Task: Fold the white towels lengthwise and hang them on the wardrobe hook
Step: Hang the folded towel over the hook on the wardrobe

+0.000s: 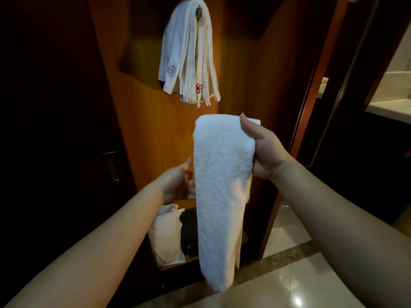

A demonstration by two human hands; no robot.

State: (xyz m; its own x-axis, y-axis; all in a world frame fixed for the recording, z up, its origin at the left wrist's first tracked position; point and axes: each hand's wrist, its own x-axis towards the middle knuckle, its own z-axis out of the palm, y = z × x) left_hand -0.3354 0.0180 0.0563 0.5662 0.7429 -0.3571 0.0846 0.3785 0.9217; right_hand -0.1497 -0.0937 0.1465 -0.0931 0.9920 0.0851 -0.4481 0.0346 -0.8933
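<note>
My right hand [264, 150] grips the folded towel [222, 196] near its top edge, thumb in front, and the towel hangs long axis straight down in front of me. My left hand [178, 181] is beside its left edge, fingers loosely curled; I cannot tell whether it touches the cloth. The hook [198, 11] sits directly above, well apart, already draped with other towels [189, 58]. My right hand is nearer it, so I judge the lift goes straight up.

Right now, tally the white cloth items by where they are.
Towel held by the hands (right hand, left hand): 1, the folded white towel
Hanging towels on the wardrobe hook: a bundle, counted as 1
White cloth bag low in the wardrobe: 1
Total: 3
</note>
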